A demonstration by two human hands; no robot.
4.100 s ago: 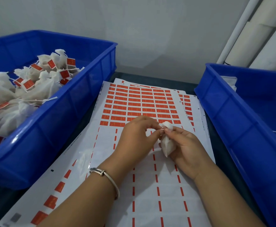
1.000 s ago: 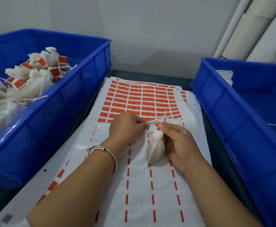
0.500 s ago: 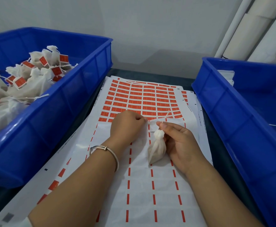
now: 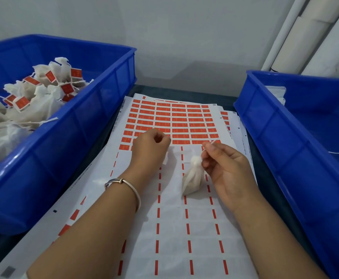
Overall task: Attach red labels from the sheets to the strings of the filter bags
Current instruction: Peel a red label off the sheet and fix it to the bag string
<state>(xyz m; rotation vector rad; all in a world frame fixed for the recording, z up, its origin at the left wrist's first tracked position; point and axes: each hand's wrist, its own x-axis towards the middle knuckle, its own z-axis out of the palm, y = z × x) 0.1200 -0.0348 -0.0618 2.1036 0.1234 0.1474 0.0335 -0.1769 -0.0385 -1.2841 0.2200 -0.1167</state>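
A white filter bag point(image 4: 192, 178) lies on the label sheet point(image 4: 170, 228), its neck upward. My right hand point(image 4: 225, 168) pinches the bag's thin white string point(image 4: 207, 146) between thumb and forefinger, just above the neck. My left hand point(image 4: 150, 150) sits to the bag's left, apart from it. Its curled fingers pick at the nearest row of red labels point(image 4: 174, 121), and the knuckles hide the fingertips. The lower half of the sheet carries only narrow red strips.
A blue bin point(image 4: 84, 109) on the left holds several filter bags with red labels point(image 4: 43, 87). Another blue bin point(image 4: 265, 125) on the right shows loose white strings at its far side. White tubes point(image 4: 305, 37) lean in the back right corner.
My left hand let go of the string and moved left onto the nearest row of red labels. My right hand keeps the string and has shifted right with the bag.
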